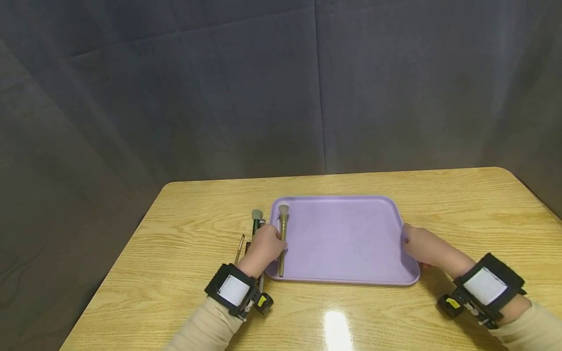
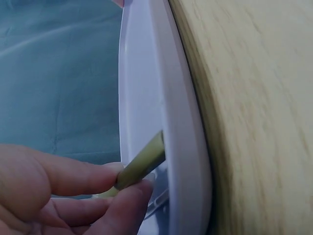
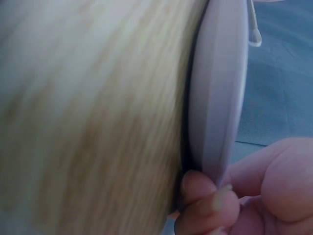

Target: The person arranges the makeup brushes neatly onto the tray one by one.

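My left hand (image 1: 267, 242) pinches a gold-handled makeup brush (image 1: 283, 226) between thumb and fingertip. This brush lies lengthwise along the left side of a lilac tray (image 1: 342, 239), its pale bristles toward the far rim. In the left wrist view the handle end (image 2: 149, 159) meets the inner side of the tray's wall (image 2: 183, 161). At the opposite end my right hand (image 1: 426, 246) grips the tray's rim, with curled fingers (image 3: 205, 210) under the edge in the right wrist view. A thin, light-coloured piece beside the gold brush is mostly hidden by the left hand.
Left of the tray, several more brushes lie on the wooden table (image 1: 175, 243), partly covered by my left hand and wrist. Among them are a green-handled brush (image 1: 256, 217) and a slim gold one (image 1: 239, 247). A dark cloth (image 1: 263, 97) hangs behind the table.
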A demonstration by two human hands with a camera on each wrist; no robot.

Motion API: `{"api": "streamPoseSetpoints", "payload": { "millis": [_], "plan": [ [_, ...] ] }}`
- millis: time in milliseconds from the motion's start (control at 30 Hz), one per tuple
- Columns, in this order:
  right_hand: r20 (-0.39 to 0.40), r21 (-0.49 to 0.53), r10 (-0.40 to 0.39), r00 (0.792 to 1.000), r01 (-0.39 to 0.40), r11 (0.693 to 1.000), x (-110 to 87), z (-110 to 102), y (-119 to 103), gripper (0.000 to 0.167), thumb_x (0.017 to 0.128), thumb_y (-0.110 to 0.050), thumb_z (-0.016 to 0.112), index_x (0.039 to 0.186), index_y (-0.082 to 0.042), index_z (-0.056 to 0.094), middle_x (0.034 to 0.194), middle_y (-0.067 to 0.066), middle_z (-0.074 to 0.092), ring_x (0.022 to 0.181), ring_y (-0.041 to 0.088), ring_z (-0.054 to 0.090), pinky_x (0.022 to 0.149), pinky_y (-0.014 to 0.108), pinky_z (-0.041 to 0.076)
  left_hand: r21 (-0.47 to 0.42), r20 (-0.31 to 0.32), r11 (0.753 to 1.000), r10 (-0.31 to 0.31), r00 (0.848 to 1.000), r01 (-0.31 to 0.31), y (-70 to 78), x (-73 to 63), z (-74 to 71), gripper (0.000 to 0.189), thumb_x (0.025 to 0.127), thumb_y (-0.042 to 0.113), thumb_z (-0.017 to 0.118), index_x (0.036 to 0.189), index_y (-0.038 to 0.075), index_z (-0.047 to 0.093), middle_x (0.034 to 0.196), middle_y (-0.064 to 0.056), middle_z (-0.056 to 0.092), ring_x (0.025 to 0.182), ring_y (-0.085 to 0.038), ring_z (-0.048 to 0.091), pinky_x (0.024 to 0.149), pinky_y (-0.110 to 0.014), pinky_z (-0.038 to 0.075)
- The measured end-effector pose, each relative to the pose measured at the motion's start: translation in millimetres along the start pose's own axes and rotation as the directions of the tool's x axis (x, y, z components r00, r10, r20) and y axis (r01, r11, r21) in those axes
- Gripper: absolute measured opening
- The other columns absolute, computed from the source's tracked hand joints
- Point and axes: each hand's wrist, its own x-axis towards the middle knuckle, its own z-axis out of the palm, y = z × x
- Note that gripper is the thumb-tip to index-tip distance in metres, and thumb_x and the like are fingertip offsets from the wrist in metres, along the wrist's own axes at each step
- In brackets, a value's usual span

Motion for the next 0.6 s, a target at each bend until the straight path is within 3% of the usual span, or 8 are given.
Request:
{"api": "streamPoseSetpoints", "payload": {
  "millis": [333, 600],
  "plan": [
    [-0.008, 0.001, -0.012, 1.000, 0.012, 1.000, -0.1, 0.2, 0.5, 0.041, 0.094, 0.000, 0.035, 0.123, 0.029, 0.030, 0.064, 0.010, 0.048, 0.040, 0.015, 0.045, 0.038, 0.027, 0.039, 0.039, 0.006, 0.999, 0.018, 1.000, -0.018, 5.4, 4.4, 9.7, 0.019, 0.084, -0.003, 0.068, 0.068, -0.003, 0.057, 0.061, -0.008, 0.054, 0.051, -0.017, 0.056, 0.044, -0.029, 0.049],
    [-0.001, -0.003, -0.010, 1.000, 0.010, 1.000, 0.2, 0.6, 0.9, 0.047, 0.093, 0.001, 0.035, 0.127, 0.032, 0.023, 0.062, 0.010, 0.048, 0.039, 0.014, 0.044, 0.038, 0.026, 0.039, 0.108, -0.020, 0.992, 0.072, 0.997, -0.069, 12.0, 1.0, 12.2, 0.009, 0.082, -0.008, 0.063, 0.075, -0.006, 0.057, 0.062, -0.010, 0.051, 0.053, -0.021, 0.055, 0.042, -0.030, 0.049]
  ]
}}
